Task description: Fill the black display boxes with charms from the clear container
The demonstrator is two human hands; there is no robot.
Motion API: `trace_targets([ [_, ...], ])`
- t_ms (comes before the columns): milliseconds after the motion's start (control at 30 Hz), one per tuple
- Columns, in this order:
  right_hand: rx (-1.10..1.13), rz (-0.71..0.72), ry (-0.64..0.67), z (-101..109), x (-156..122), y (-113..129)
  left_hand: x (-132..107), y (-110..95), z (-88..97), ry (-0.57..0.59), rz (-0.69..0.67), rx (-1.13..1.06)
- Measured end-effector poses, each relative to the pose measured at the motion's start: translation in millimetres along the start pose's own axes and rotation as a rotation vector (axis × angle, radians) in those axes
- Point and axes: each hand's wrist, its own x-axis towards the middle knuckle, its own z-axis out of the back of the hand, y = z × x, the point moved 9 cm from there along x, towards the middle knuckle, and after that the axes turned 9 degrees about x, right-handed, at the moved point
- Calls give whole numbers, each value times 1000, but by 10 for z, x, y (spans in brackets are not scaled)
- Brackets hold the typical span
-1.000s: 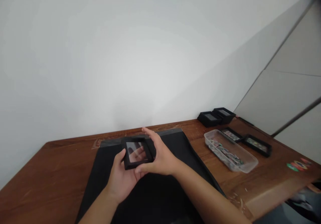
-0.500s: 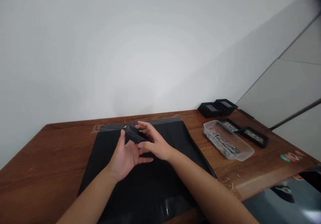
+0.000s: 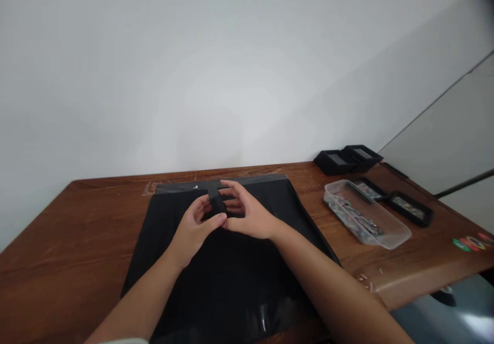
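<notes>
Black, straight-edged case [image 3: 216,201], its narrow side turned toward the camera, is raised between two bare hands above the far half of a black, smooth sheet [image 3: 231,272]. The left hand [image 3: 195,225] is closed on its left side, fingers curled and thumb across the near end. The right hand [image 3: 249,215] is clamped on it from the right, fingers bent round the side, thumb tip close to the left one. The step in hand looks like turning or inspecting the case; its broad face cannot be made out. Any further turn would call for a light, even grip from both sides.

The sheet lies on a reddish-brown wooden desk [image 3: 96,220], a clear strip [image 3: 266,180] along its far edge. To the right stands a clear, rectangular plastic tub [image 3: 399,236] with small mixed-colour pieces [image 3: 358,215] inside. Just beyond it lie two flat, black-rimmed frames [image 3: 411,209] [image 3: 368,188], and farther back two black boxes [image 3: 334,162] [image 3: 363,158] sit near a plain white wall [image 3: 231,76]. Coloured round marks [image 3: 471,242] dot the right edge.
</notes>
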Motion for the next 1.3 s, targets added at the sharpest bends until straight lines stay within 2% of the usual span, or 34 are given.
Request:
trace_targets([
  [267,-175,73,36,32,-42,125,12,21,44,-4,-11,45],
  [500,-8,137,43,149,26,154,16,-40,4,73,-69,11],
  [600,61,178,-22,258,55,229,10,-64,-57,121,-98,-28],
  [733,37,189,-211,475,66,274,10,25,-103,160,-102,-51],
  [833,25,179,-223,536,81,264,14,108,-72,150,-106,-37],
  [967,71,99,-147,555,116,196,-9,147,-45,188,-141,101],
  [1067,72,27,-179,639,131,138,-24,209,17,189,-137,150],
  [1133,59,-23,-219,701,142,77,-23,278,51,182,-143,356],
  [1233,46,-64,-257,753,168,-30,-37,256,77,144,-271,576],
  [1300,14,-64,-263,759,186,-88,-51,257,85,137,-307,677],
])
